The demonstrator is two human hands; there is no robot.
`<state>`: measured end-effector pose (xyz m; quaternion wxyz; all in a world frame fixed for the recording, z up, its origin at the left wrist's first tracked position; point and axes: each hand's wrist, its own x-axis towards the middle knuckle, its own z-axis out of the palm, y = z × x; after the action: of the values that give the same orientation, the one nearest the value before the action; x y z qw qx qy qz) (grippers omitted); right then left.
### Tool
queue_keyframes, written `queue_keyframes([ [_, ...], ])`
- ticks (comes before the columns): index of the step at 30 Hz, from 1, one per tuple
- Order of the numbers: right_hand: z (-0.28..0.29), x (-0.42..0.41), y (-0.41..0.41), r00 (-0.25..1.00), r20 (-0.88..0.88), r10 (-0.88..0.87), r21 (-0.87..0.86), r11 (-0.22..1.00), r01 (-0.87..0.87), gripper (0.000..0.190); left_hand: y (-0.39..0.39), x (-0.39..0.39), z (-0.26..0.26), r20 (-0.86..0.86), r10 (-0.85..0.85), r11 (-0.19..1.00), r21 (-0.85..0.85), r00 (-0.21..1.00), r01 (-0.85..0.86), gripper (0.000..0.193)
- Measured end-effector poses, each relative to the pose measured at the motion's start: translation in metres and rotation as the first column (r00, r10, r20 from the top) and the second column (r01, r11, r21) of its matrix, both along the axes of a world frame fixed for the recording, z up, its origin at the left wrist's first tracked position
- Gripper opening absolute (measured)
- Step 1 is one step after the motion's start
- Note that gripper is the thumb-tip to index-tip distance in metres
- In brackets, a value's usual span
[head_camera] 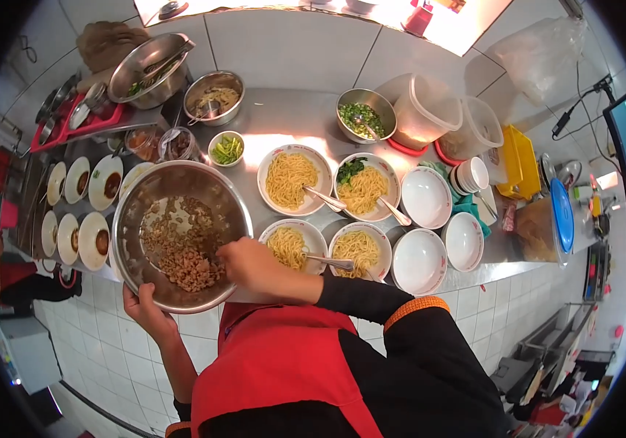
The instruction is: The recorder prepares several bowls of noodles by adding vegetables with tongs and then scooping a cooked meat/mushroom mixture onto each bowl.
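Note:
My left hand (151, 315) grips the near rim of a large stainless steel mixing bowl (181, 178), with the thumb over the edge. Cooked minced meat (190, 268) lies inside, heaped toward the near side. My right hand (247, 268) reaches over the bowl's right side with its fingers curled beside the meat; whatever it may hold is hidden. To the right of the mixing bowl stand several white bowls of yellow noodles (291, 180) with metal utensils in them. One noodle bowl (368, 186) also has leafy greens (350, 171).
White bowls with dark sauce (102, 241) stand at left. Empty white bowls (420, 261) stand at right. Behind are a steel bowl of chopped green onions (359, 112), a small bowl of green vegetables (226, 149) and plastic tubs (425, 109). Another person (11, 282) is at far left.

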<state>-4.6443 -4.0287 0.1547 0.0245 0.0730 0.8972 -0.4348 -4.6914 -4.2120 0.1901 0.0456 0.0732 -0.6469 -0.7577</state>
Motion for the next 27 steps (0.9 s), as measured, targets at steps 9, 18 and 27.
queue_keyframes([
  [9,0.025,0.023,0.020,0.928,0.049,-0.370,-0.374,0.854,0.361,0.020,0.015,-0.065,-0.029,0.007,-0.388,0.919,0.073,0.922,0.387,0.020],
  [18,0.010,0.034,-0.034,0.880,0.007,-0.475,0.508,0.760,0.406,0.017,0.019,-0.062,-0.020,-0.046,-0.545,0.836,0.053,0.837,0.547,0.012],
  [27,-0.009,0.032,-0.029,0.833,0.172,-0.526,-0.454,0.708,0.541,0.020,0.013,-0.047,-0.019,-0.108,-0.526,0.847,0.018,0.844,0.531,0.007],
])
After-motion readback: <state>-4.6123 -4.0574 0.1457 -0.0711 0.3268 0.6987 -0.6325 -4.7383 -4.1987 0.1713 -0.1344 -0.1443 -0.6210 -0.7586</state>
